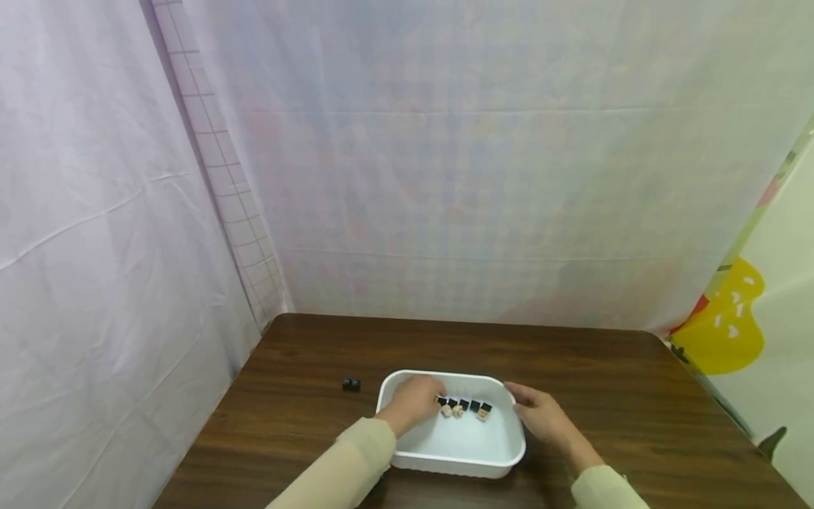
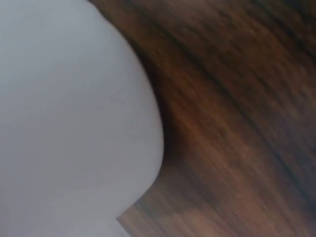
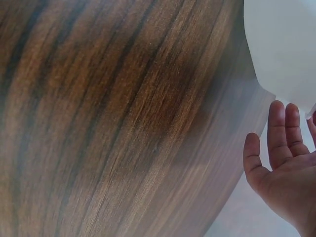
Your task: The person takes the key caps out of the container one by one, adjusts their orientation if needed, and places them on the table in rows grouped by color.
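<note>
A white rectangular tray (image 1: 459, 466) stands on the brown wooden table. My left hand (image 1: 416, 399) reaches over its left side, fingers curled down inside. At those fingertips a small beige block (image 1: 437, 399) shows, partly covered by the hand. Beside it, small black blocks (image 1: 463, 405) form a row, with a few beige pieces (image 1: 458, 411) just in front. At the right rim is my right hand (image 1: 540, 413), thumb and a finger touching the edge. In the right wrist view, the other fingers (image 3: 279, 131) extend straight, outside the tray. The left wrist view shows no hand.
A black piece (image 1: 351, 384) lies on the table (image 1: 305, 410) left of the tray. Something dark shows partly beneath the left sleeve (image 1: 350, 459). White curtains (image 1: 445, 177) hang behind the table and along its left side.
</note>
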A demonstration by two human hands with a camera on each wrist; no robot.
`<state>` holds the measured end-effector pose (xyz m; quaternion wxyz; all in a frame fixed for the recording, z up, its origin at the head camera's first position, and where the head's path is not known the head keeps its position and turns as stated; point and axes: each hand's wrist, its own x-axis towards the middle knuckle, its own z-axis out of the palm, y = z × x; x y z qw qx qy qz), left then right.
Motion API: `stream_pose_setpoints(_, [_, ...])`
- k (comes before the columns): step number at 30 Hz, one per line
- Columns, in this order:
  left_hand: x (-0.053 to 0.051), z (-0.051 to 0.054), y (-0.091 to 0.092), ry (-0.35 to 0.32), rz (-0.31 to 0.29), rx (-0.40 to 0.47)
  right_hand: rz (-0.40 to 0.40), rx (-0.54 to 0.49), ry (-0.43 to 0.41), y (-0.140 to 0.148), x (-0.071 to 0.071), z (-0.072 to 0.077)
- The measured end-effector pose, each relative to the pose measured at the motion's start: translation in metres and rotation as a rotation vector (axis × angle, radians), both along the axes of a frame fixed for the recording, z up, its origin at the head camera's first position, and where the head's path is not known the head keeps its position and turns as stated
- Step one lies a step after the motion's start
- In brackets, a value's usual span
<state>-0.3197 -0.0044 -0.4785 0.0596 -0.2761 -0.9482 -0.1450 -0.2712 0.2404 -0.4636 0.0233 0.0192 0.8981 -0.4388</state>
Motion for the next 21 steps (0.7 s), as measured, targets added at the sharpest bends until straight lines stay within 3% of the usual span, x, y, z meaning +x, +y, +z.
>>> stream_pose_setpoints(4, [0.001, -0.002, 0.002, 0.020, 0.008, -0.064, 0.002, -0.005, 0.004, -0.001, 0.001, 0.000])
stream_pose_setpoints(10, [0.004, -0.001, 0.003, 0.007, 0.035, -0.083, 0.005, -0.010, 0.026, 0.000, 0.001, 0.000])
stream_pose_setpoints(21, [0.004, -0.003, 0.014, 0.029, -0.014, -0.186, -0.002, 0.009, 0.007, 0.001, 0.000, 0.000])
